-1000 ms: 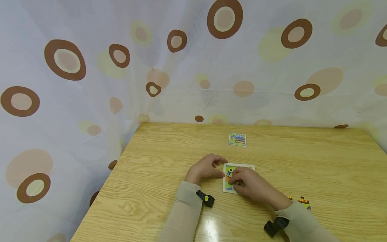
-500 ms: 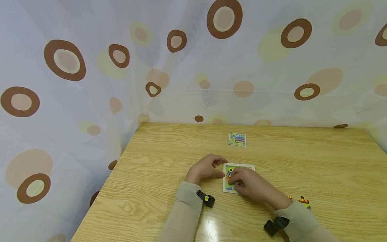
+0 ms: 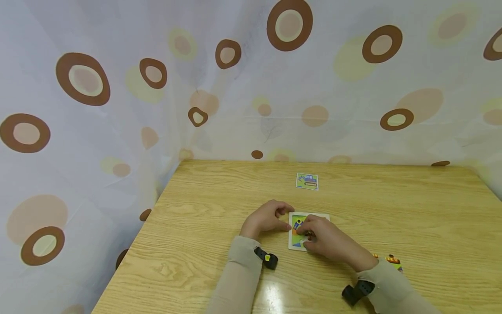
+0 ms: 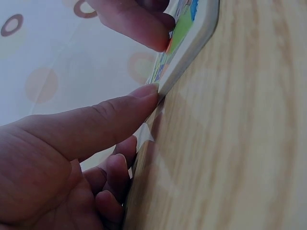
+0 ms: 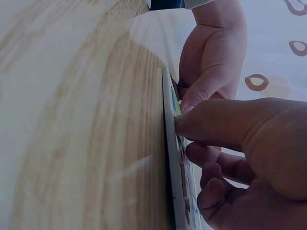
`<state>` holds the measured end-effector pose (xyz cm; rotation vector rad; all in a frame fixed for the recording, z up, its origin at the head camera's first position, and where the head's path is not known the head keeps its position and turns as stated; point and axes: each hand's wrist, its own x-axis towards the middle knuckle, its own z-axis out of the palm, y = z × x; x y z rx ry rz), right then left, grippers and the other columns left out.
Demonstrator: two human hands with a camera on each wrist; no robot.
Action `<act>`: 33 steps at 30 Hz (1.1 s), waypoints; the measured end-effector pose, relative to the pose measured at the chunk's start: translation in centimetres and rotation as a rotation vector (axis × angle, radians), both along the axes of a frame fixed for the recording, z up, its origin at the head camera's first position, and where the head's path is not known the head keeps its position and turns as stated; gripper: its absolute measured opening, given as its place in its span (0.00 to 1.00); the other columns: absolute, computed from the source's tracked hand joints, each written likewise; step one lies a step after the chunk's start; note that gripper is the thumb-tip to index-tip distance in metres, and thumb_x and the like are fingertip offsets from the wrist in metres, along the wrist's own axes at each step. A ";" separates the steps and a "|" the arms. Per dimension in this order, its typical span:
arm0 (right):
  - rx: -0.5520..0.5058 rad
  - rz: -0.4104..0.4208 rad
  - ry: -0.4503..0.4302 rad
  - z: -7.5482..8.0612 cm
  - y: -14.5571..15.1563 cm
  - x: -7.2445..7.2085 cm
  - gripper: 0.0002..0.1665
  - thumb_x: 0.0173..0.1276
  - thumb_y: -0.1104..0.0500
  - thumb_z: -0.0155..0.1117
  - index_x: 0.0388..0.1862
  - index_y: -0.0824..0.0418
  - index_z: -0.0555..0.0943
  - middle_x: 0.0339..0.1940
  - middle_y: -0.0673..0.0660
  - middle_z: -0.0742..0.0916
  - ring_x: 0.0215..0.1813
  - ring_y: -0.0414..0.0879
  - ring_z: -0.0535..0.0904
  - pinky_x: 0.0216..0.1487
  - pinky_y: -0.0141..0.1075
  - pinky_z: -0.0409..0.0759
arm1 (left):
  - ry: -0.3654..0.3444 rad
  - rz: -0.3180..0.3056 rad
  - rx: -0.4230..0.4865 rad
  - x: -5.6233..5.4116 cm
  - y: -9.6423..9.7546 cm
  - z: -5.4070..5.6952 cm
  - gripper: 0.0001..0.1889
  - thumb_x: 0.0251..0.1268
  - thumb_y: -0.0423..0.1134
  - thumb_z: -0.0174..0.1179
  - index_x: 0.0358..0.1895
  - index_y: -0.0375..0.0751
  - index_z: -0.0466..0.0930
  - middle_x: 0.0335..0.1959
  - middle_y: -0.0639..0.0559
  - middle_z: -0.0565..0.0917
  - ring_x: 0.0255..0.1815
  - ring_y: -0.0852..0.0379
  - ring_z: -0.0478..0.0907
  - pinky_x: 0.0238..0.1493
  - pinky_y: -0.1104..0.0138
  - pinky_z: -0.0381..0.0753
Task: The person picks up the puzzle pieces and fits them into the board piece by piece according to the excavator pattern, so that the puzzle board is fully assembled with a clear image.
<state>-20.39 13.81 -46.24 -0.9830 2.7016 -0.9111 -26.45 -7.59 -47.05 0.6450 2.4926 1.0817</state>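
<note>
A small white-rimmed jigsaw puzzle board [image 3: 290, 242] with a green picture lies flat on the wooden table. At its left edge my left hand [image 3: 267, 216] touches the rim with thumb and forefinger; in the left wrist view the thumb [image 4: 117, 115] lies nearly straight against the corner. My right hand [image 3: 323, 237] reaches over the board, thumb and fingers bent together on a puzzle piece [image 3: 310, 236], a dark and orange bit of which shows between them. The right wrist view has the thumb [image 5: 206, 122] at the board's near edge. The hand hides most of the picture.
A square picture card [image 3: 307, 181] showing a blue vehicle lies farther back on the table [image 3: 219, 196]. Loose puzzle pieces [image 3: 393, 261] lie beside the right forearm, partly covered by it. A patterned white curtain [image 3: 345, 96] stands behind and to the left.
The right fingers have shifted slightly on the board. A dark and orange bit now shows between them, and a pale patch shows near the thumb. The left hand has stayed put.
</note>
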 end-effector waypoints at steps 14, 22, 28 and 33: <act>-0.015 0.084 -0.022 0.3 -0.3 -0.6 0.13 0.58 0.70 0.67 0.42 0.63 0.88 0.37 0.50 0.82 0.35 0.40 0.75 0.34 0.32 0.73 | -0.002 0.000 -0.003 0.0 0.0 0.0 0.24 0.58 0.37 0.72 0.59 0.47 0.81 0.46 0.56 0.77 0.46 0.58 0.71 0.48 0.69 0.71; -0.030 0.074 -0.021 -0.1 0.1 -0.5 0.12 0.60 0.68 0.69 0.44 0.62 0.88 0.38 0.50 0.83 0.34 0.39 0.74 0.35 0.32 0.74 | 0.002 0.006 0.005 0.1 -0.1 0.1 0.24 0.58 0.37 0.73 0.59 0.47 0.82 0.45 0.56 0.78 0.45 0.59 0.70 0.48 0.68 0.71; -0.033 0.058 -0.030 0.1 0.8 0.0 0.10 0.62 0.65 0.69 0.44 0.60 0.87 0.38 0.47 0.82 0.36 0.39 0.74 0.37 0.34 0.74 | 0.008 0.010 0.008 0.1 -0.1 0.0 0.24 0.57 0.38 0.73 0.59 0.48 0.82 0.44 0.56 0.77 0.44 0.59 0.70 0.47 0.68 0.71; -0.057 0.040 -0.048 0.4 1.4 0.3 0.10 0.64 0.64 0.68 0.44 0.59 0.87 0.41 0.47 0.83 0.38 0.38 0.75 0.39 0.35 0.76 | 0.007 0.013 0.013 0.0 0.0 -0.2 0.24 0.57 0.38 0.74 0.58 0.48 0.82 0.44 0.56 0.77 0.43 0.59 0.70 0.47 0.67 0.71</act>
